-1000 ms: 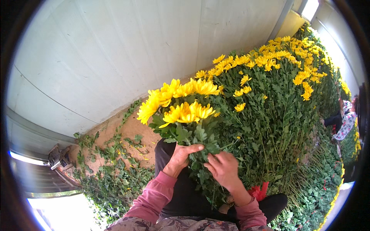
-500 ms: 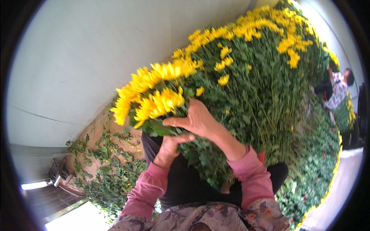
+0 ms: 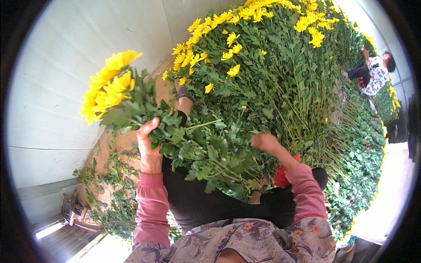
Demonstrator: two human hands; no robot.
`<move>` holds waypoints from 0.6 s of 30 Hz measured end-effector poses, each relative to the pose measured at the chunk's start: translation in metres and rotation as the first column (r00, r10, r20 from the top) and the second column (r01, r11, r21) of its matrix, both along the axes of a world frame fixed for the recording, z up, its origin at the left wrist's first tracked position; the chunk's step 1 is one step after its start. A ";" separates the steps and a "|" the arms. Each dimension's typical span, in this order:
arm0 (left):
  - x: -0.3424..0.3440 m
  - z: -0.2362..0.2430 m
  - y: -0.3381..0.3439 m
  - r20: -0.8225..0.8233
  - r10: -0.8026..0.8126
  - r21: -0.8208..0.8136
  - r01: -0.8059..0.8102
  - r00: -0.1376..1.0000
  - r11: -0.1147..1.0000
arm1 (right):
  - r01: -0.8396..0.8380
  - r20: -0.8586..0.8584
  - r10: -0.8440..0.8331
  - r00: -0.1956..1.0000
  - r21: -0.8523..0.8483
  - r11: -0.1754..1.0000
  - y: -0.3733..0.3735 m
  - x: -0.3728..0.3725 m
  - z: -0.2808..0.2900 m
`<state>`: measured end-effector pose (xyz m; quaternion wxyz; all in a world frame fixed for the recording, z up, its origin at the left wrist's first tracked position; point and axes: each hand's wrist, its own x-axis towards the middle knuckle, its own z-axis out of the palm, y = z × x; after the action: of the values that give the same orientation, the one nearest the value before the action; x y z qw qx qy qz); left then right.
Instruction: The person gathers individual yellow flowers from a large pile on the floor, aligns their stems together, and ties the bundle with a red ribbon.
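My left hand [image 3: 149, 147] is closed round the leafy stems of a bunch of yellow chrysanthemums [image 3: 109, 90]. Their blooms point to the upper left, and the stems slant down across my lap toward the right. Some way to the right, my right hand [image 3: 265, 141] is over the green stems and leaves, apart from the bunch's blooms. Motion smears its fingers, so what they grip, if anything, does not show. Beyond both hands spreads a big heap of cut chrysanthemums [image 3: 272, 83], yellow heads toward the wall.
A pale wall [image 3: 87, 44] rises at the left. Loose leaves [image 3: 114, 215] litter the brown ground [image 3: 105, 153] below it. Something red [image 3: 281, 176] lies beside my right wrist. Another person [image 3: 377, 74] is at the far right among more flowers. A shoe [image 3: 185, 92] shows beside the heap.
My hands have separated: the left has moved left with the bunch, tilting its blooms outward, while the right has let go near the blooms and moved right and down over the stems.
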<state>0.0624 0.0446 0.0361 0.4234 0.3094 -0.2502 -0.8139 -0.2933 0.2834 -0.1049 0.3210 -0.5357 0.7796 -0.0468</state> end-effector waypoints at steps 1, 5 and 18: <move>-0.013 -0.008 0.000 0.039 0.030 0.058 -0.033 0.999 0.998 | 0.117 -0.063 -0.144 0.988 -0.315 0.942 -0.011 -0.018 -0.005; -0.043 -0.003 0.005 0.115 0.069 0.133 -0.084 0.991 0.988 | 0.166 -0.371 -0.463 0.805 -0.609 0.776 -0.089 -0.036 0.006; -0.040 0.007 0.004 0.224 0.087 0.215 -0.136 0.971 0.967 | -0.159 -0.490 -0.347 0.800 -0.730 0.665 -0.158 -0.018 0.033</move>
<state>0.0225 0.0490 0.0430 0.4009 0.4551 -0.1807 -0.7743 -0.3110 0.1254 -0.0724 -0.1878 -0.5613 0.7790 -0.2071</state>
